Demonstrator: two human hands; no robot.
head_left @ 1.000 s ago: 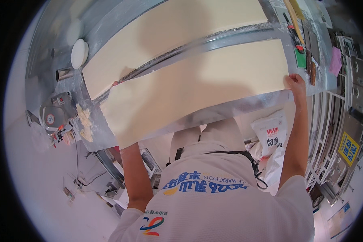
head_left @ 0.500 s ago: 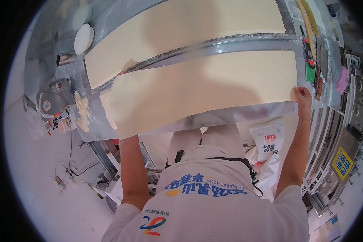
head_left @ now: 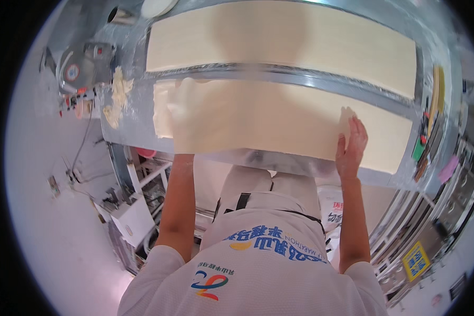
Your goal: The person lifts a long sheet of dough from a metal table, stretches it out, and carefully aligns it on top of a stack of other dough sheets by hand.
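A long, pale sheet of dough lies along the near side of the metal table. My left forearm reaches under its left part, so the dough covers my left hand and its fingers are hidden. The sheet bulges there, and another layer of dough shows beneath its left end. Over the right part of the sheet is my right hand, open, fingers stretched out and thumb apart, holding nothing. Whether its palm touches the dough, I cannot tell. A second long dough sheet lies flat on the far side.
Dough scraps and a grey machine are at the left. A metal cylinder and a white round object stand at the far left. A brush and a green-ended tool lie along the table's right edge.
My right hand has let go of the near sheet's right corner and moved left over it, fingers spread. The sheet's right end now lies on the table. My view has shifted.
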